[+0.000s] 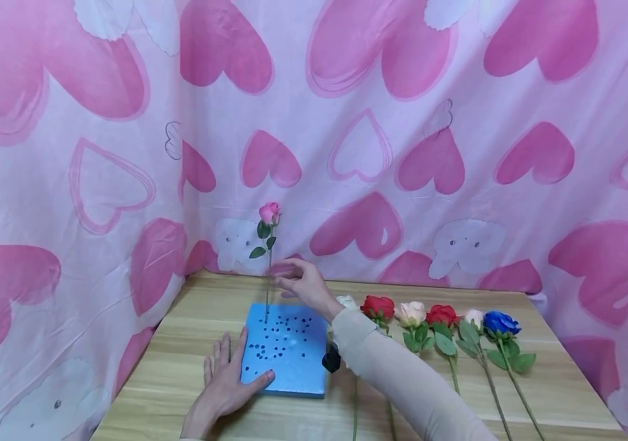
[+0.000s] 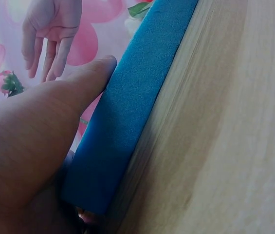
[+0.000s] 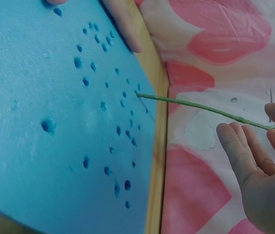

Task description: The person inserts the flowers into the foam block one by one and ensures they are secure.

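A blue foam block (image 1: 294, 375) dotted with holes lies on the table. One pink rose (image 1: 269, 213) stands upright in it near the back left, its green stem (image 3: 191, 103) entering a hole. My left hand (image 1: 225, 383) rests at the block's left front corner, thumb over the top surface and the other fingers spread along the side. Beside the stem, above the block's back edge, is my right hand (image 1: 304, 285), its fingers loosely bent and apart. In the right wrist view the stem's upper part passes by the thumb and fingertips.
To the right, a row of roses lies on the wooden table (image 1: 181, 343): red (image 1: 378, 307), cream (image 1: 411, 313), another red and blue (image 1: 501, 323) among them. A small black object (image 1: 331, 358) shows by the right sleeve. A heart-patterned curtain (image 1: 355, 239) hangs behind.
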A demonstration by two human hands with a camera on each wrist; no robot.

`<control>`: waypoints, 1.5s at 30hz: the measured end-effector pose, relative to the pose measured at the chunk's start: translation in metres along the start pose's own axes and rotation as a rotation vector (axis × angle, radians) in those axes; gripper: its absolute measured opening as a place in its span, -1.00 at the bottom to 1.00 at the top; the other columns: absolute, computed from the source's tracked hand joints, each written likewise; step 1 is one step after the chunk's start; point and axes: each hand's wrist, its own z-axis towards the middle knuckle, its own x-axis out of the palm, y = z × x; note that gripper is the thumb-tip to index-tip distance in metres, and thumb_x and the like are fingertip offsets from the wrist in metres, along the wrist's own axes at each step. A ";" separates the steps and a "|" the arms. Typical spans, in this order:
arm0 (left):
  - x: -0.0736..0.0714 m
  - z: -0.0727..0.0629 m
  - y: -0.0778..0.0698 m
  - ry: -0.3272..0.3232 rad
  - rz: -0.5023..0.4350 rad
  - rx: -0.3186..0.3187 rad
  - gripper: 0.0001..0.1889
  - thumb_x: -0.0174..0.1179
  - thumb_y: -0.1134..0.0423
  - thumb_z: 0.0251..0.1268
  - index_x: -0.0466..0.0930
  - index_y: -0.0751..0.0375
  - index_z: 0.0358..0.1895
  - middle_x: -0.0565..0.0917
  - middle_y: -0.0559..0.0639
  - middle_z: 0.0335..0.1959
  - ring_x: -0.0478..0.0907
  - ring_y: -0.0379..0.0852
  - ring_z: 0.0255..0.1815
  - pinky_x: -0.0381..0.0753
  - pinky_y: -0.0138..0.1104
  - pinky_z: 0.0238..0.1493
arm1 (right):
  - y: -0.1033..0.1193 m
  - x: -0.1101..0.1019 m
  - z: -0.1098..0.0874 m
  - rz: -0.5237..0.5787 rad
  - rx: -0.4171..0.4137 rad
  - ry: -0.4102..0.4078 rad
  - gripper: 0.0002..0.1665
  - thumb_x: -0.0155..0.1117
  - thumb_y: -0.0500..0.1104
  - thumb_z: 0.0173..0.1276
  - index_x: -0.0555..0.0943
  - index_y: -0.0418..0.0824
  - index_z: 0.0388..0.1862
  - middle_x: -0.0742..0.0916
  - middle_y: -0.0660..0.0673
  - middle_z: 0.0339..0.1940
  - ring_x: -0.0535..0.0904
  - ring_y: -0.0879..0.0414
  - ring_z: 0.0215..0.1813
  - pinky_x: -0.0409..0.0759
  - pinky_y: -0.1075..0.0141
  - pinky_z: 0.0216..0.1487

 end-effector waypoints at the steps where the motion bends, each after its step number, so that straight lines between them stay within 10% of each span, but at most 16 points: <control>1: 0.001 -0.001 0.000 0.003 0.000 -0.002 0.37 0.37 -0.57 0.28 -0.22 0.04 0.89 -0.38 0.57 0.80 -0.53 0.64 0.78 -0.62 0.52 0.62 | 0.000 -0.002 -0.001 0.011 0.002 0.005 -0.43 0.43 -0.29 0.62 0.61 -0.16 0.55 0.75 -0.39 0.33 0.78 -0.29 0.27 0.83 -0.09 0.19; 33: -0.001 0.003 -0.003 -0.001 0.037 0.045 0.35 0.32 -0.56 0.34 -0.29 0.02 0.89 -0.40 0.55 0.81 -0.55 0.62 0.79 -0.63 0.51 0.63 | 0.025 -0.083 -0.036 0.124 0.013 0.007 -0.22 0.51 -0.17 0.60 0.43 -0.01 0.69 0.67 -0.28 0.50 0.64 -0.41 0.47 0.69 -0.35 0.31; 45: 0.001 0.000 0.000 0.001 0.046 0.013 0.38 0.32 -0.59 0.30 -0.28 0.04 0.89 -0.39 0.54 0.81 -0.53 0.65 0.78 -0.64 0.51 0.63 | 0.042 -0.108 -0.053 0.120 -0.006 -0.015 -0.16 0.54 -0.16 0.56 0.42 0.07 0.72 0.69 -0.28 0.47 0.81 -0.24 0.27 0.76 -0.30 0.24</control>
